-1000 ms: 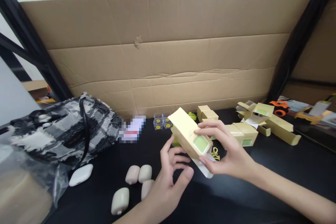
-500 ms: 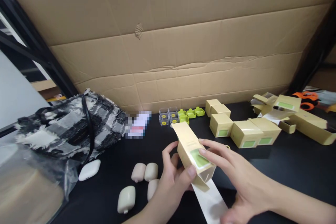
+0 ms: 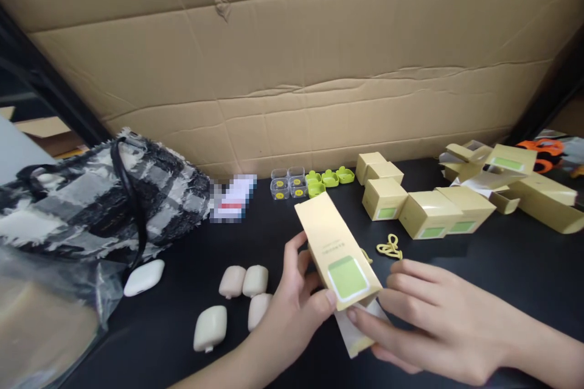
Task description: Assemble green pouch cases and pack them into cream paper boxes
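Note:
A small yellow cardboard box [image 3: 335, 243] with a green label is tilted up in front of me. My left hand [image 3: 296, 295] wraps round its left side, with the thumb near the label's lower corner. Below the box's near end hangs an open flap [image 3: 353, 331], white inside. My right hand [image 3: 433, 322] pinches at this flap, one fingertip lying against it. The inside of the box is hidden from me. Just beyond the right hand lies a looped pale yellow cord [image 3: 390, 247].
Several pale rounded cases [image 3: 210, 328] lie at left, near a white case [image 3: 144, 278] and a plaid bag [image 3: 104, 200]. Clear cups [image 3: 289, 183] and green trays [image 3: 329, 179] stand behind. Closed boxes [image 3: 431, 213] and opened cartons [image 3: 542, 194] are at right.
The box has turned so its label faces me more. My right hand has moved off the label down to the flap, which hangs shorter in view. The camera view has shifted.

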Available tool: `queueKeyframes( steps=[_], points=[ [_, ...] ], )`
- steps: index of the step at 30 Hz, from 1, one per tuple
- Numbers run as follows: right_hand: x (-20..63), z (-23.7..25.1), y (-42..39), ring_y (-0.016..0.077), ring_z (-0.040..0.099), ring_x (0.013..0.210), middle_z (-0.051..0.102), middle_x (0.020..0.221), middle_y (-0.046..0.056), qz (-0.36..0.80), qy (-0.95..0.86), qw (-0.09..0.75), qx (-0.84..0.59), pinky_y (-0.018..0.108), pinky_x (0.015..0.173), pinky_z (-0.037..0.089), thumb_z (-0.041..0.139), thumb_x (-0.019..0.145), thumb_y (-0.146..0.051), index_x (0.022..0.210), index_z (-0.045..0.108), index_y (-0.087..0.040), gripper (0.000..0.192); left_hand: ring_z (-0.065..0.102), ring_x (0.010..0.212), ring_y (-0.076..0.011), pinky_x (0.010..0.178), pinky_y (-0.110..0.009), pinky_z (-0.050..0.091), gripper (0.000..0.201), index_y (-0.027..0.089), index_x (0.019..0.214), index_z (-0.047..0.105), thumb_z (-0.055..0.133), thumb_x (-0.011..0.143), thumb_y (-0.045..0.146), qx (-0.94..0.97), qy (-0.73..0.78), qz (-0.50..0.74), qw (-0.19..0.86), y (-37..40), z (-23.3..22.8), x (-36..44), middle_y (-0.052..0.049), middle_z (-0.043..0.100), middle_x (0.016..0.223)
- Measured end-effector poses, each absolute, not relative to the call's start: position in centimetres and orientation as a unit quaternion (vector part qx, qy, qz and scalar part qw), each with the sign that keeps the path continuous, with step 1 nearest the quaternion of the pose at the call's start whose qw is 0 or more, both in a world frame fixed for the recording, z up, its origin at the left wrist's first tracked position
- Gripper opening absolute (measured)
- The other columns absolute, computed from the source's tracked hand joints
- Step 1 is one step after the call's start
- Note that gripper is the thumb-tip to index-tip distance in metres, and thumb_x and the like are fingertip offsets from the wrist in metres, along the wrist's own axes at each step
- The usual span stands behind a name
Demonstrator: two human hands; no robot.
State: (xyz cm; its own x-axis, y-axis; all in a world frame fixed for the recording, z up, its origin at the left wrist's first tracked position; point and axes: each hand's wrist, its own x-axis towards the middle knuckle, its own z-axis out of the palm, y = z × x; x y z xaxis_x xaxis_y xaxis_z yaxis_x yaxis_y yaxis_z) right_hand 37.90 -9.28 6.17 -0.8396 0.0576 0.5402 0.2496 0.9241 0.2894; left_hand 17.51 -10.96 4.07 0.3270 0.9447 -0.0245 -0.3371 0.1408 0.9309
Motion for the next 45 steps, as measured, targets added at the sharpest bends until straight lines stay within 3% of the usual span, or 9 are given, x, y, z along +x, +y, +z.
queueKeyframes(
  steps=[6,16,25,29,32,36,39,42,45],
  points=[
    [38.0,5.0,-9.6,0.0134,0.048,0.052,0.06,0.068,0.0,-0.095,-0.932,0.33,-0.116,0.03,0.05,0.043,0.056,0.081,-0.008,0.094,0.067,-0.021,0.021,0.061,0.105,-0.0223,0.086,-0.036,0.049,0.061,0.028,0.123,0.032,0.065,0.072,0.018,0.461,0.335,0.457,0.683,-10.9,4.1,17.3,-0.004,0.057,0.119],
    [38.3,4.7,-9.6,0.0128,0.053,0.058,0.064,0.077,0.003,-0.103,-0.921,0.362,-0.103,0.031,0.056,0.049,0.061,0.08,-0.006,0.099,0.065,-0.013,0.02,0.06,0.105,-0.0235,0.086,-0.036,0.048,0.061,0.028,0.123,0.031,0.07,0.075,0.03,0.458,0.327,0.452,0.693,-11.4,4.1,17.4,-0.005,0.057,0.118],
    [38.1,4.6,-9.6,0.014,0.057,0.064,0.061,0.077,0.003,-0.047,-0.911,0.388,-0.132,0.029,0.057,0.051,0.055,0.09,-0.014,0.104,0.056,-0.014,0.015,0.057,0.107,-0.0244,0.087,-0.037,0.047,0.063,0.027,0.128,0.023,0.065,0.082,0.035,0.552,0.313,0.412,0.654,-11.7,4.1,17.2,-0.011,0.051,0.124],
    [37.8,4.2,-9.8,0.0125,0.052,0.057,0.058,0.071,0.001,-0.042,-0.913,0.386,-0.122,0.026,0.049,0.046,0.055,0.087,-0.009,0.102,0.056,-0.014,0.015,0.062,0.1,-0.024,0.084,-0.04,0.049,0.072,0.028,0.132,0.01,0.061,0.082,0.028,0.596,0.302,0.407,0.623,-11.9,4.7,17.2,-0.014,0.049,0.128],
    [38.0,4.0,-10.1,0.0132,0.052,0.054,0.06,0.068,0.002,-0.046,-0.917,0.386,-0.085,0.028,0.049,0.046,0.059,0.082,-0.004,0.103,0.056,-0.012,0.022,0.063,0.099,-0.0241,0.087,-0.041,0.05,0.075,0.024,0.131,0.008,0.06,0.076,0.019,0.62,0.304,0.385,0.612,-12.2,5.3,17.4,-0.017,0.048,0.128],
    [38.6,5.2,-9.8,0.0171,0.06,0.066,0.062,0.075,0.005,0.057,-0.883,0.455,-0.096,0.031,0.058,0.053,0.051,0.09,-0.019,0.11,0.052,-0.017,0.02,0.059,0.109,-0.0227,0.095,-0.038,0.048,0.077,0.028,0.128,0.012,0.058,0.07,0.007,0.712,0.292,0.378,0.515,-12.4,4.8,17.4,-0.01,0.05,0.124],
    [38.3,7.1,-7.7,0.0156,0.058,0.069,0.057,0.08,0.002,0.096,-0.8,0.551,-0.218,0.029,0.061,0.052,0.049,0.089,-0.012,0.109,0.051,-0.024,0.023,0.059,0.109,-0.0239,0.086,-0.033,0.052,0.089,0.035,0.129,0.012,0.061,0.062,0.003,0.812,0.244,0.376,0.374,-12.2,3.2,17.1,-0.007,0.045,0.125],
    [37.2,8.2,-4.2,0.0155,0.06,0.073,0.059,0.088,0.003,0.131,-0.816,0.459,-0.326,0.03,0.069,0.052,0.057,0.086,-0.018,0.104,0.054,-0.022,0.019,0.063,0.097,-0.0234,0.072,-0.029,0.055,0.09,0.034,0.127,0.012,0.06,0.059,0.002,0.854,0.219,0.366,0.297,-11.9,1.6,16.9,-0.01,0.041,0.124],
    [35.7,7.5,-1.0,0.0206,0.062,0.086,0.064,0.098,0.007,0.147,-0.851,0.357,-0.355,0.037,0.079,0.05,0.061,0.084,-0.028,0.101,0.06,-0.02,0.019,0.063,0.096,-0.0228,0.072,-0.029,0.055,0.09,0.032,0.127,0.011,0.059,0.057,0.002,0.853,0.231,0.369,0.289,-11.7,0.8,16.8,-0.011,0.04,0.124]
  ],
)
